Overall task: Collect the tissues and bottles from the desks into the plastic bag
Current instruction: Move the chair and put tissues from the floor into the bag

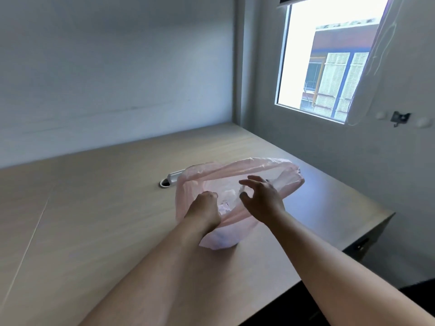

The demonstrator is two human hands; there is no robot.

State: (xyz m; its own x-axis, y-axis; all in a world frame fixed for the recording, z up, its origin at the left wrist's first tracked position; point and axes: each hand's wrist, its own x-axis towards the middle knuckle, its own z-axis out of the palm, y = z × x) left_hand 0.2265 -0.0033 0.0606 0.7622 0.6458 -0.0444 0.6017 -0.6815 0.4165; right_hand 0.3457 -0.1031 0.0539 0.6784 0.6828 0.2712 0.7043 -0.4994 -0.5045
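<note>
Pale wood-grain tabletop (98,208) fills the corner of the room, and two bare forearms reach out over it from the near edge. The left grip (204,208), a bare hand, has its fingers curled tight round the near rim of the plastic bag (235,167), bunching the thin film. The bag is pink and see-through and slumps on the tabletop a little right of the middle. Its closed bottom sags toward the near side, just right of the left wrist. Its mouth gapes upward and tips toward the person, stretched wide from left to right, so its long axis runs roughly near to far. White crumpled tissues (227,196) show inside it, between the two hands.

The right grip (263,198) hovers over the bag's mouth with thumb and fingers spread and only lightly bent, holding nothing. I cannot tell whether its fingertips touch the film.

Just beyond the bag's left end are a round cable hole (164,184) and a short white strip (175,175). Farther off, a plain wall (117,78) rises behind the tabletop. A bright window (329,55) sits in the wall at far right, with a small metal bracket (400,118) fixed to its right.
</note>
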